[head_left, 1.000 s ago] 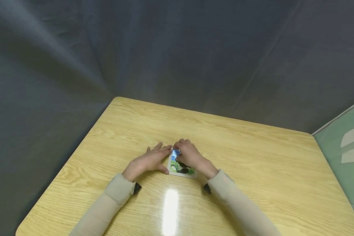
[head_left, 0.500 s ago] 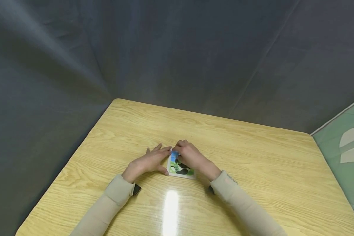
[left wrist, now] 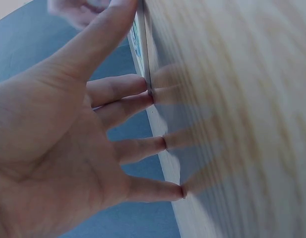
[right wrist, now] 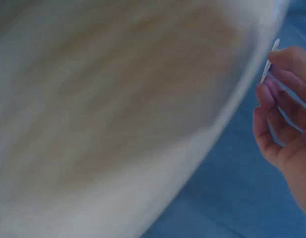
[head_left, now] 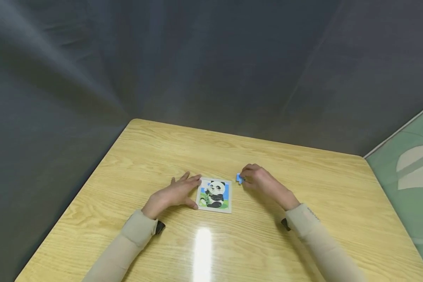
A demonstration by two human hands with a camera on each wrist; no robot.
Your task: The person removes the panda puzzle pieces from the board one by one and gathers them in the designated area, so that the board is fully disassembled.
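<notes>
A square jigsaw puzzle (head_left: 215, 195) with a panda picture and a pale frame lies flat in the head view. Its upper left corner shows a pale bare patch beside blue. Fingers spread, my left hand (head_left: 176, 197) touches the frame's left edge with thumb and index finger. In the left wrist view, the other fingertips of this hand (left wrist: 68, 134) rest on the wood. Right of the puzzle, my right hand (head_left: 264, 182) pinches a small blue jigsaw piece (head_left: 239, 178). The right wrist view shows that thin piece (right wrist: 270, 62) edge-on between thumb and fingers, off the table.
The wooden table (head_left: 303, 188) has a bright light reflection near its front. A dark cloth (head_left: 215, 70) hangs behind and to the left of it. A green and white panel (head_left: 405, 188) stands at the right edge.
My right hand has moved right, off the puzzle, with the blue jigsaw piece between its fingers. The panda picture is uncovered. My left hand stays at the frame's left edge.
</notes>
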